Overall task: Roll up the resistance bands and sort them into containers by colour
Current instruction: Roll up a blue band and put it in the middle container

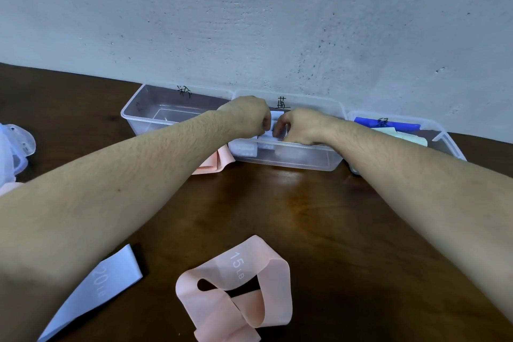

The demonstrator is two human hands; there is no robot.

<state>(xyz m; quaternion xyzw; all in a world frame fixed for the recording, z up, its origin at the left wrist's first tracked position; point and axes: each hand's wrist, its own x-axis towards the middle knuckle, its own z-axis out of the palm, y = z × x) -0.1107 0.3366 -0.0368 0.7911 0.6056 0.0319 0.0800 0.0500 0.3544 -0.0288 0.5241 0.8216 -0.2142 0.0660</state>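
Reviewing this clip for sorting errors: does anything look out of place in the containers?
Possibly. The right container holds a dark blue band on top of pale green ones, mixed colours in one box. Both hands hold a pale blue roll over the middle container.

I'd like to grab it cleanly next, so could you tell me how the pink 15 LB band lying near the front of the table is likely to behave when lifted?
The pink 15 LB band lies in a slack, twisted loop, so it will probably droop rather than hold its shape. It looks thin and flat, hence likely light. On the smooth wooden table it may slide when pushed.
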